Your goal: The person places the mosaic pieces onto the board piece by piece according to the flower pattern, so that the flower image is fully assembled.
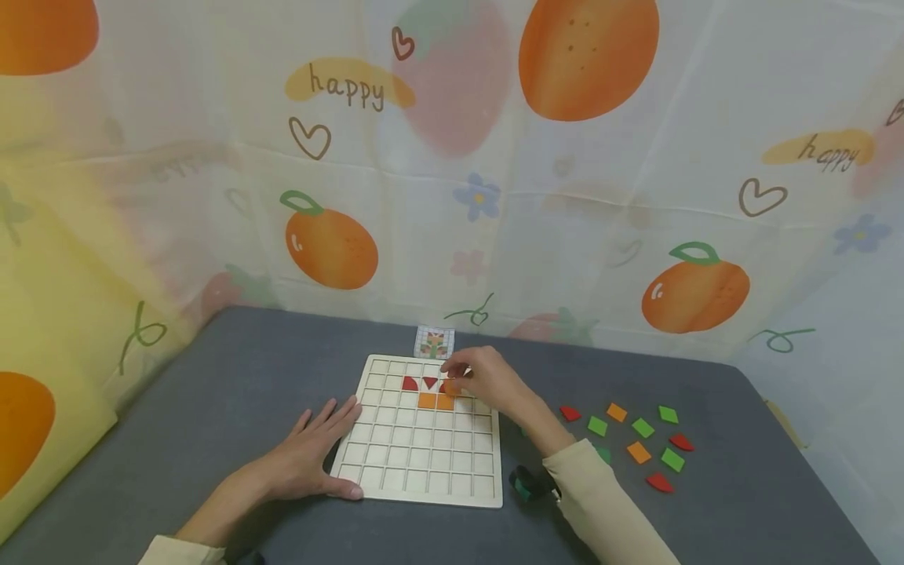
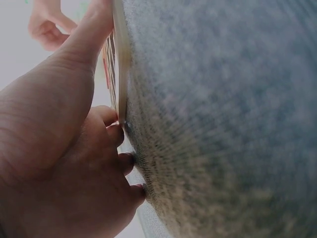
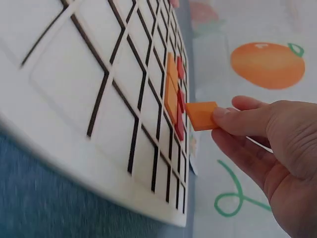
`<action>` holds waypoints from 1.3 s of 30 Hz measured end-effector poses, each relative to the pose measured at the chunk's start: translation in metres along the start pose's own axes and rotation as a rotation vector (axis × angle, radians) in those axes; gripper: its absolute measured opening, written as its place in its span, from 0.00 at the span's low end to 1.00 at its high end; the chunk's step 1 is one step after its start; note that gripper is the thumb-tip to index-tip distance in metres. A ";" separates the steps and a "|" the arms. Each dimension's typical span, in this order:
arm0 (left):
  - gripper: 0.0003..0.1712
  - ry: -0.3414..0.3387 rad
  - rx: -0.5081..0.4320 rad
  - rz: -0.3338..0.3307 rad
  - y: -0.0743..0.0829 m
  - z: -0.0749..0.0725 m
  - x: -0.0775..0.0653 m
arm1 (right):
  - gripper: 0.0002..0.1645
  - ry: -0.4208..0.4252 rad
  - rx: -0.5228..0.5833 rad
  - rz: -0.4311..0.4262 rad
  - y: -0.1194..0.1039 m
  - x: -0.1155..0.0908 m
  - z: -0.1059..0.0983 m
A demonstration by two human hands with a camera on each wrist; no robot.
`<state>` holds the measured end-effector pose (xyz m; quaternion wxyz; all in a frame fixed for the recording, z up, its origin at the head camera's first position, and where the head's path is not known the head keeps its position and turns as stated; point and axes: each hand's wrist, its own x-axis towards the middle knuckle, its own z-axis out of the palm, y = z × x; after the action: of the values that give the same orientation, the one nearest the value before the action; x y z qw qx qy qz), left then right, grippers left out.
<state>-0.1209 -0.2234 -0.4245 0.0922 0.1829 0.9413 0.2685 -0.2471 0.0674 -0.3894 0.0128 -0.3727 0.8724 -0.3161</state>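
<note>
A white grid board (image 1: 410, 457) lies on the dark grey table. My left hand (image 1: 305, 461) rests along its left side with fingers spread, the thumb at the near left corner and the fingertips by the left edge. Over the upper part of the board, my right hand (image 1: 490, 382) pinches an orange square tile (image 3: 200, 116) between thumb and fingers. Below that tile, two orange squares (image 1: 435, 401) sit side by side in the grid. Behind them in the row beyond are a red rounded piece (image 1: 410, 384), a red triangle (image 1: 428, 382) and another red piece, partly hidden by the held tile.
A small pattern card (image 1: 434, 343) lies just beyond the board's far edge. Several loose green, orange and red tiles (image 1: 642, 428) are scattered on the table at the right. A dark object (image 1: 526, 483) is beside the right wrist. A printed curtain (image 1: 424, 235) hangs behind the table.
</note>
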 end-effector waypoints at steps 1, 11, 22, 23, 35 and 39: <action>0.71 0.003 0.002 0.003 0.000 0.000 0.000 | 0.12 0.001 0.006 -0.006 -0.001 0.001 0.001; 0.71 -0.004 0.000 -0.006 0.000 0.001 0.000 | 0.11 0.003 0.076 -0.027 -0.011 0.014 0.022; 0.70 -0.012 -0.005 -0.008 0.000 0.000 0.000 | 0.09 -0.026 0.069 -0.046 -0.018 0.027 0.041; 0.70 -0.010 -0.005 -0.005 0.000 0.000 0.000 | 0.08 -0.028 0.071 -0.044 -0.018 0.028 0.042; 0.70 -0.011 -0.001 -0.009 -0.002 0.000 -0.001 | 0.09 -0.055 0.041 0.007 -0.020 0.028 0.049; 0.71 -0.006 0.000 -0.002 -0.002 0.000 -0.001 | 0.10 -0.060 0.033 -0.006 -0.020 0.028 0.049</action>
<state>-0.1206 -0.2257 -0.4253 0.0955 0.1827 0.9412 0.2678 -0.2424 0.0120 -0.4114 0.0441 -0.3842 0.8651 -0.3194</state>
